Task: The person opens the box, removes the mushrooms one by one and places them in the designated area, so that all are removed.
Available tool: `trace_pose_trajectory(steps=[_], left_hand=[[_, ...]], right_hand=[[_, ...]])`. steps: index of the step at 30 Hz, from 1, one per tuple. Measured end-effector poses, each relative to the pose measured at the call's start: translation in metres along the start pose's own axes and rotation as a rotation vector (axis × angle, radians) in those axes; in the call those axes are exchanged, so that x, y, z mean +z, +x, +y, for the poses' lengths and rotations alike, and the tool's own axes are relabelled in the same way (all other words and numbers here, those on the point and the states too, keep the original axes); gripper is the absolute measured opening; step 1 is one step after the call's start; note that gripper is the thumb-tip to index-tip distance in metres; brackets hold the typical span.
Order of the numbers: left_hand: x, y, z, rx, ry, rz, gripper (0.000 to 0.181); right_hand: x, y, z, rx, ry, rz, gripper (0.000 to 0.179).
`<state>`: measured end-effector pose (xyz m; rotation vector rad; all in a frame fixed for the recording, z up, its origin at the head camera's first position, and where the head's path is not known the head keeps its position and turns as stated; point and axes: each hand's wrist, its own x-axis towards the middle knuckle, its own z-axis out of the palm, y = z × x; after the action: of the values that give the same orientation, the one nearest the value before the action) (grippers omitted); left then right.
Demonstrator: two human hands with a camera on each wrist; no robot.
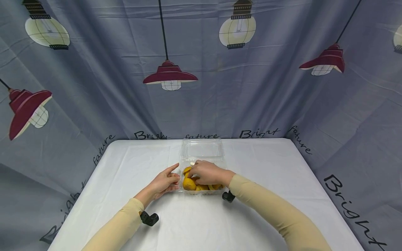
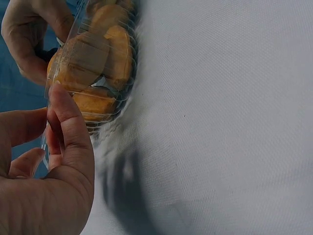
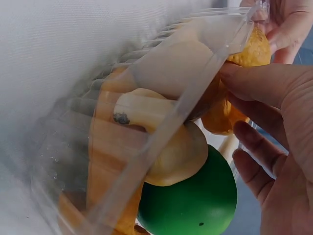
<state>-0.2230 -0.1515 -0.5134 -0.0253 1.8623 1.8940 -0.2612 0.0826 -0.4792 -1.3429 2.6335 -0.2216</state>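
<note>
A clear plastic clamshell box (image 1: 204, 192) holds several yellow and orange fruit-like pieces, among them a round yellow one (image 1: 189, 184). In the right wrist view, a smooth green ball-like piece (image 3: 195, 200) lies under a pale yellow curved piece (image 3: 171, 161) with a dark tip. My left hand (image 1: 164, 181) pinches the box's left rim between thumb and fingers, its index finger pointing forward. Reaching into the box from above, my right hand (image 1: 208, 173) has its thumb and fingers curled at a brownish-orange piece (image 3: 212, 100), partly hidden by the plastic.
The box's lid (image 1: 202, 149) stands open towards the back of the white-covered table (image 1: 257, 157). A grey-blue curtain (image 1: 201, 108) printed with lamps hangs behind and beside the table. Each wrist carries a small black camera (image 1: 149, 219).
</note>
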Motion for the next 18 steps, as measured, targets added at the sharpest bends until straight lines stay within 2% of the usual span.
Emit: trace_pose_trajectory(steps=[18], left_hand=[[-0.0002,0.0004,-0.0006,-0.003,-0.004,0.004,0.070]], right_hand=[[0.0009,0.0013,-0.0030,0.056,-0.022,-0.001,0.028]])
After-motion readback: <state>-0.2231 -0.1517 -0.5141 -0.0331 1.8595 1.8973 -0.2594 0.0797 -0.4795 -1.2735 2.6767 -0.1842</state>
